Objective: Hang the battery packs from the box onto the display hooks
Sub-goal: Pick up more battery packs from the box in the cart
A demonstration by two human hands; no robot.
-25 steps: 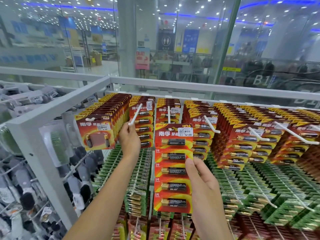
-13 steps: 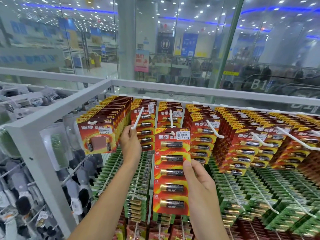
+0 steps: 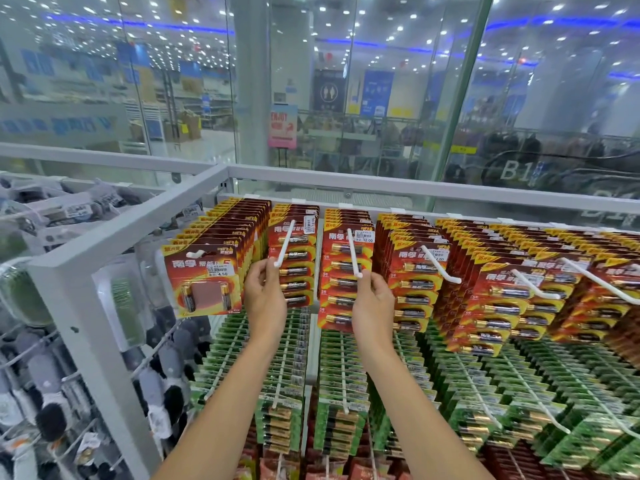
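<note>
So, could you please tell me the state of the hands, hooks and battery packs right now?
Left hand, pinching the tip of the second hook.
Right hand, pinching the tip of the third hook.
Two-battery packs, filling the leftmost hook to its tip.
Five-battery strips, hanging at the back of the third hook, its front length bare.

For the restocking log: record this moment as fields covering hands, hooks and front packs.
left hand: pinches tip of second hook
right hand: pinches tip of third hook
front strip: red five-battery pack, hanging on third hook
two-battery pack: front of far-left hook, tagged 4.50
</note>
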